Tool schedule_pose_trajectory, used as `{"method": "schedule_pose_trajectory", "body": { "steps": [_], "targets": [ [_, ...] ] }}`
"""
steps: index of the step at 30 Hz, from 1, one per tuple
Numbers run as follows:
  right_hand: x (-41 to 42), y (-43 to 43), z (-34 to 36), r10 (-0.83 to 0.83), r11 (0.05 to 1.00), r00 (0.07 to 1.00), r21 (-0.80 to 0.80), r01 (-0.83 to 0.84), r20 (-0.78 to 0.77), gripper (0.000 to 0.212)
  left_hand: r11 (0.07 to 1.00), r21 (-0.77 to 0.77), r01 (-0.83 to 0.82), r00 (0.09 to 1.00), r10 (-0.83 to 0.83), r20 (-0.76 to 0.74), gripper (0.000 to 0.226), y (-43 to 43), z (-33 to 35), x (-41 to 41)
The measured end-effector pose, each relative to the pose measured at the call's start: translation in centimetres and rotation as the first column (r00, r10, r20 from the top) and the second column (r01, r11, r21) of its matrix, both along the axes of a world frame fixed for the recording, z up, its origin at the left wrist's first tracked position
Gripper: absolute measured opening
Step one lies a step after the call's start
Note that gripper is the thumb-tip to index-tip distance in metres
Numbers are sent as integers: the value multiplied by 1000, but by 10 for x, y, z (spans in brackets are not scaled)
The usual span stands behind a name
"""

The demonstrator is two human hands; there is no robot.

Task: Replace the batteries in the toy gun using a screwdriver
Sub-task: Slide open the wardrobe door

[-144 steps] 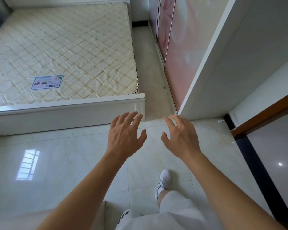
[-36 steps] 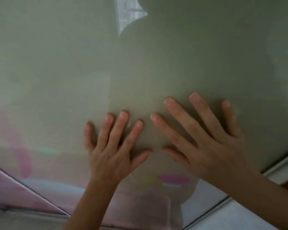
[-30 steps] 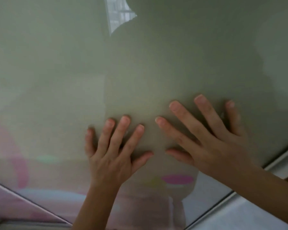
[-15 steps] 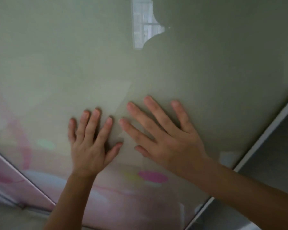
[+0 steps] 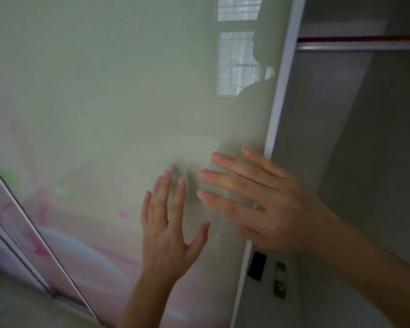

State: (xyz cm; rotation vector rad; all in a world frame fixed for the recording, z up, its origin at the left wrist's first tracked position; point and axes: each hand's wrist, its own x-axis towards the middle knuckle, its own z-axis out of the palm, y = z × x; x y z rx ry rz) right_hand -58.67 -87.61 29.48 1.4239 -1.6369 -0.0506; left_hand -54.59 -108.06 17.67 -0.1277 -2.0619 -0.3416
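Left hand [image 5: 166, 233]: is holding nothing, fingers straight, palm facing the glossy sliding door [image 5: 104, 114].
Right hand [image 5: 265, 204]: is spreading open near the door's white edge [image 5: 279, 91], gripping nothing; contact is too blurred to tell.
Toy gun: is not showing anywhere, nor the screwdriver.
Progress: the battery change is not looking begun; probably the things are being fetched.
Around: the wardrobe [image 5: 341, 138] is showing a small black object [image 5: 256, 266] and green pieces [image 5: 279, 280], perhaps batteries.
In the way: the door is covering the other part.
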Motion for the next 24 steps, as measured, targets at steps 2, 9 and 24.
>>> {"method": "schedule_pose_trajectory", "body": {
  "steps": [2, 9, 24],
  "targets": [
    [-4, -4, 10, 21, 1000, 999, -13, -21, -28, 37, 999, -33, -1, 1000, 0, -25, 81, 15, 9, -4],
    [-27, -44, 36, 7, 997, 988, -74, -18, -152, 40, 986, -109, -127, 988, 135, 69, 105, 27, 21, -30],
    [-81, -76, 72, -28, 999, 887, -51, 5, -462, 57, 983, -86, -164, 985, 159, -64, 104, -15, 14, -43]
  ]
}}
